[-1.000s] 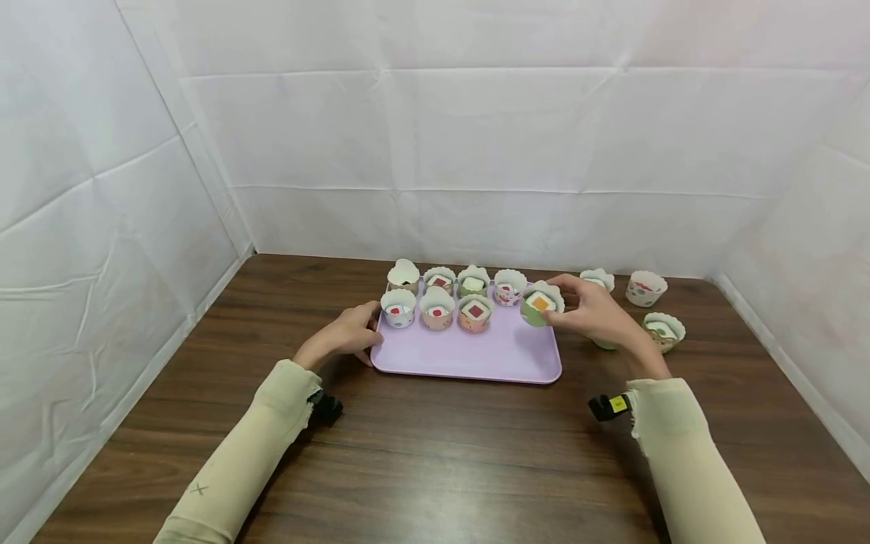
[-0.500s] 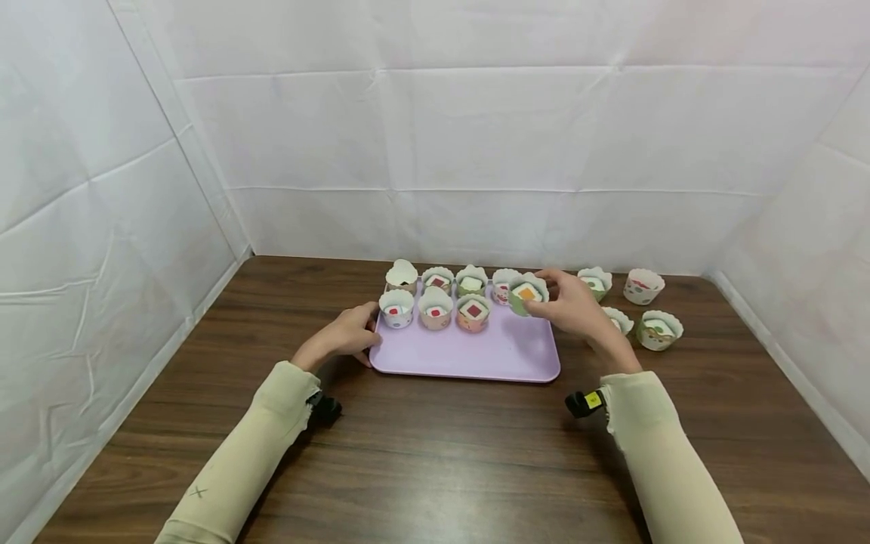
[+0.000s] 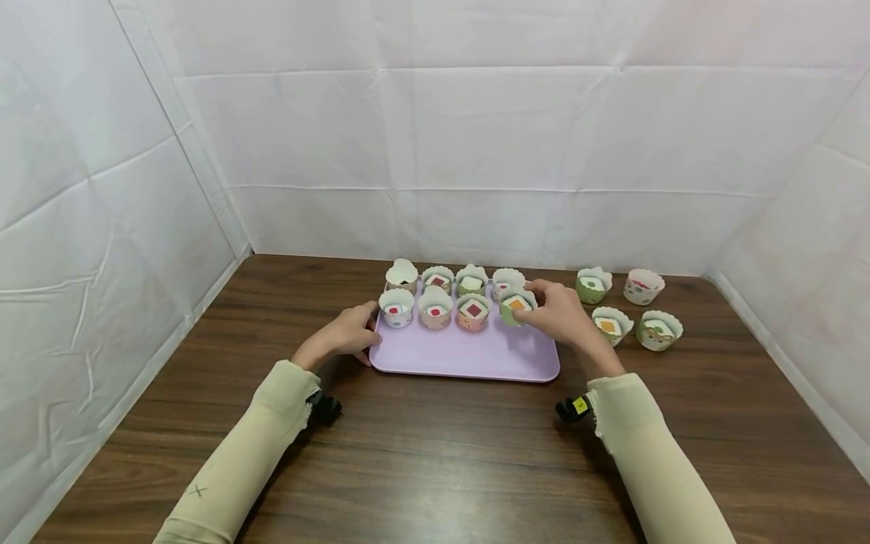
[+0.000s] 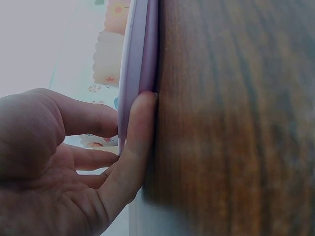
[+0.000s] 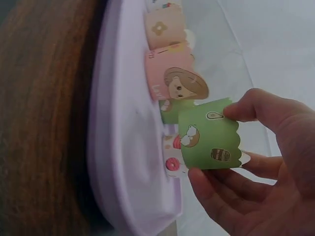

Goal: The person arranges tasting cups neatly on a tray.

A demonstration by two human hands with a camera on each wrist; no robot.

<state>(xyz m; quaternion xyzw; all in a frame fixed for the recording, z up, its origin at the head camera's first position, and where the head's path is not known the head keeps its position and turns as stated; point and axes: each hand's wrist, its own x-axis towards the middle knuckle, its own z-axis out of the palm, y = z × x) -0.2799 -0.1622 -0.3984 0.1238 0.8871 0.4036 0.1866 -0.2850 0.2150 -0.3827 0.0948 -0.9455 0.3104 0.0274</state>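
My right hand (image 3: 563, 311) holds a green paper cupcake cup (image 3: 510, 308) over the right part of a lilac tray (image 3: 448, 357). The cup has a scalloped rim and a white piece with an orange square inside. In the right wrist view, thumb and fingers pinch the green cup (image 5: 209, 135) near its rim, with printed cups behind it. At the tray's left edge, my left hand (image 3: 345, 332) grips the side. The left wrist view has its fingers around the lilac tray rim (image 4: 135, 59). Next to the held cup stands a pink cup (image 3: 473, 313) holding a dark red square.
More cups fill the tray's back row, among them one with a tall white rim (image 3: 402, 273). Right of the tray, on the brown wooden table (image 3: 435, 453), stand a green cup (image 3: 593, 285), a white cup (image 3: 643, 287) and others. White cloth walls (image 3: 476, 136) rise behind and beside.
My right hand has moved left over the tray with the green cup, bringing it beside the pink cup and uncovering cups on the right. The left hand has stayed at the tray's edge.
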